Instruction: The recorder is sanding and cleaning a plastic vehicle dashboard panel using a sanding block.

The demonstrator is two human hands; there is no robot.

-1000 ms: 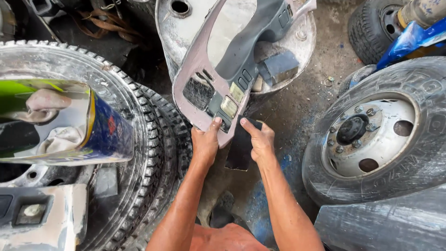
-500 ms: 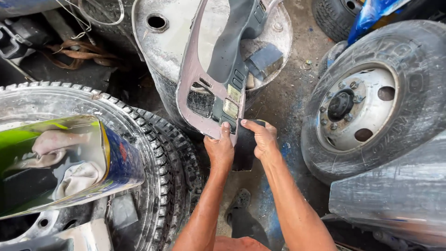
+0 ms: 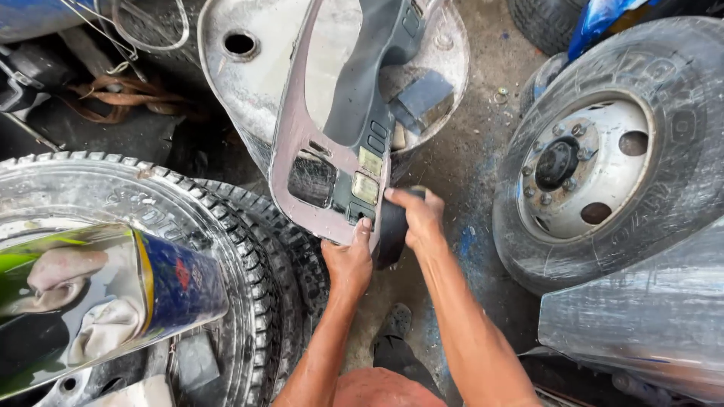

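left hand (image 3: pixel 348 260) — still gripping panel (image 3: pixel 332 162) corner | right hand (image 3: pixel 418 218) — now clasps dark block (image 3: pixel 391 230)

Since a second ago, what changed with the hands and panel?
The right hand has slid from the grey plastic door panel's bottom edge up its right side. The left hand still grips the bottom edge. Panel and the wheel with the grey steel rim stayed put.
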